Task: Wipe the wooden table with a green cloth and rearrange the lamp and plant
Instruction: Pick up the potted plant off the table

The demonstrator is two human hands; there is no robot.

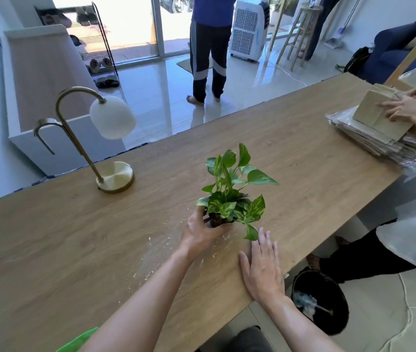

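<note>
A small potted plant (234, 196) with green variegated leaves stands near the middle of the wooden table (303, 148). My left hand (200, 231) grips its dark pot from the left. My right hand (261, 268) lies flat, fingers apart, on the table's near edge just right of the pot. A brass arc lamp (95, 138) with a white globe shade stands at the far left of the table. A corner of the green cloth (80, 340) shows at the bottom edge, under my left arm. Pale crumbs are scattered on the wood around my left hand.
Another person's hands (410, 107) hold a wooden block on a stack of plastic-wrapped sheets (369, 138) at the table's right end. A person (210, 47) stands on the tiled floor beyond. A black bin (321, 298) sits below the table's right edge.
</note>
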